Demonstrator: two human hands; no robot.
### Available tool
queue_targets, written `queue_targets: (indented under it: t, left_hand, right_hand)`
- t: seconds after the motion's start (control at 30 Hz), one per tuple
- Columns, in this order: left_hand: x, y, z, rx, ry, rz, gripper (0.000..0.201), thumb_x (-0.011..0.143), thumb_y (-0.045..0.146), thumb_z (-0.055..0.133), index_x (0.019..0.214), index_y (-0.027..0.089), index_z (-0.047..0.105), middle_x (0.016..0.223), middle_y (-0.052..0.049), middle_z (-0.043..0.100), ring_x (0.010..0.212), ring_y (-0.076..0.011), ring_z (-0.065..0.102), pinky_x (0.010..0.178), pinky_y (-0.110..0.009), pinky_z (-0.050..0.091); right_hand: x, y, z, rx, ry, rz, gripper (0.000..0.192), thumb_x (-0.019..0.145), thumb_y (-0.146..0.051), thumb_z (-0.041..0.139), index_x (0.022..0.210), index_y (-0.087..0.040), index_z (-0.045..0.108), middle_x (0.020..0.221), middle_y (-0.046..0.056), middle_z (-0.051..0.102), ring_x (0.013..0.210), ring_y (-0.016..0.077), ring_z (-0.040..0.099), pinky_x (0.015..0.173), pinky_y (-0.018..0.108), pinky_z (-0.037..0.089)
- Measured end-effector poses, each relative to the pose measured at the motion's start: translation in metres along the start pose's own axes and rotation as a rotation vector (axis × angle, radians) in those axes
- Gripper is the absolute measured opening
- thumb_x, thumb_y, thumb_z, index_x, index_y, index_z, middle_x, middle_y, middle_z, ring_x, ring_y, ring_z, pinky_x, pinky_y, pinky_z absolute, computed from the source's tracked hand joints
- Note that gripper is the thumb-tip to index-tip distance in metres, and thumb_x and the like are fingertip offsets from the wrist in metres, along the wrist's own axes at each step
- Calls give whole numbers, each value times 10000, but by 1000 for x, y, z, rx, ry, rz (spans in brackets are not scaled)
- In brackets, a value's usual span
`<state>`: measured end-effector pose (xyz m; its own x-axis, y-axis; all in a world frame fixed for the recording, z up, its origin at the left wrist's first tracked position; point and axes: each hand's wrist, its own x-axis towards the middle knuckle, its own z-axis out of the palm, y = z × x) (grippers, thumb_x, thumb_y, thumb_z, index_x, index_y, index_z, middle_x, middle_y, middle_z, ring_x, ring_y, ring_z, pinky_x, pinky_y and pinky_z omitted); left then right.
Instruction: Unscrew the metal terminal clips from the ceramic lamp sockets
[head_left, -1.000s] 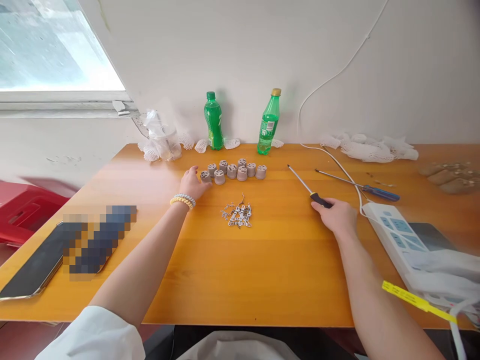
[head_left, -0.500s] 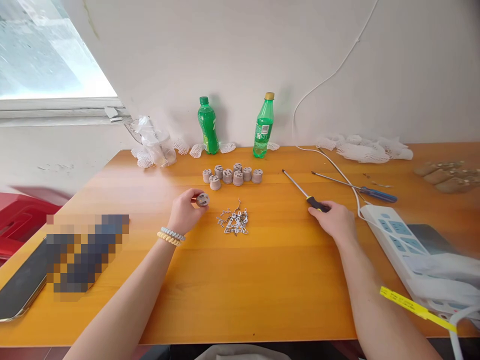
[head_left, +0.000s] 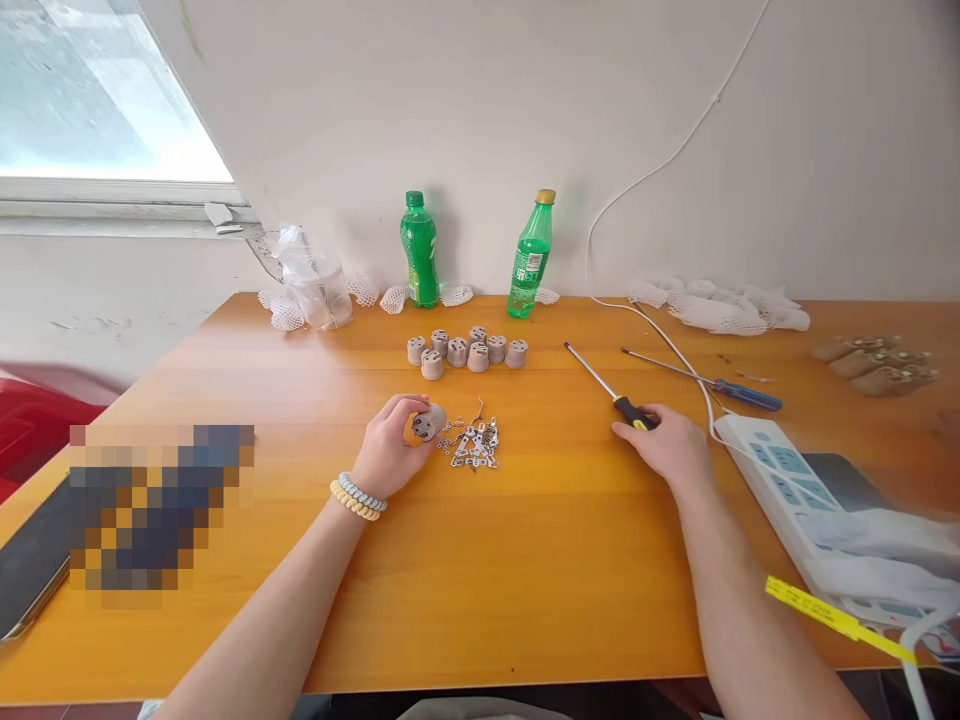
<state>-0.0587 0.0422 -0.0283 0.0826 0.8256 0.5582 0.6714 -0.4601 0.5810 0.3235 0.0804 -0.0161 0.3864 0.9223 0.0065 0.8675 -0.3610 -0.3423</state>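
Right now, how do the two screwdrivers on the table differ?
The black-and-yellow-handled screwdriver lies under the right hand, which rests on its handle; the blue-handled screwdriver lies untouched, farther right beside the white cable. The first points its shaft up and left more steeply; the blue one lies flatter across. Both have long thin metal shafts and lie flat on the wooden table.

1 view only, from a head-worn camera above the near edge of the surface (head_left: 525,560). It faces forward and down, toward the wall behind the 2 green bottles (head_left: 420,250). Both forearms enter from the bottom of the frame, so the view sits close. Relative to the bottles, the window lies far left and the power strip (head_left: 780,480) near right.
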Motion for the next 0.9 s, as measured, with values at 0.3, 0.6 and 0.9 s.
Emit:
queue_targets:
  t: [0.3, 0.6, 0.9]
  left_hand:
    - [5, 12, 1, -601, -55, -562, 429, 629, 347, 753, 916, 204, 467, 868, -33, 623, 798, -191, 647, 696, -356, 548]
    - [0, -1, -4, -355, -51, -300, 304, 716, 264, 648, 1002, 197, 570, 993, -74, 624, 920, -200, 622, 833, -368, 515]
    - [-7, -1, 0, -125, 67, -170, 336, 758, 336, 678, 999, 221, 475, 1092, -82, 690, 919, -198, 668, 839, -382, 532]
  right_hand:
    - [-12, -10, -2, -93, 241, -68, 643, 693, -527, 597, 1185, -113, 622, 1074, 187, 607, 1101, 363, 510, 924, 434, 390]
    - [-14, -15, 2, -164, 204, -102, 595, 710, -494, 598, 1163, -108, 617, 1032, 197, 598, 1053, 343, 519, 955, 432, 363]
    - [-11, -8, 3, -189, 173, -79, 602, 700, -514, 615, 1148, -113, 609, 1024, 201, 603, 1051, 362, 522, 923, 457, 374]
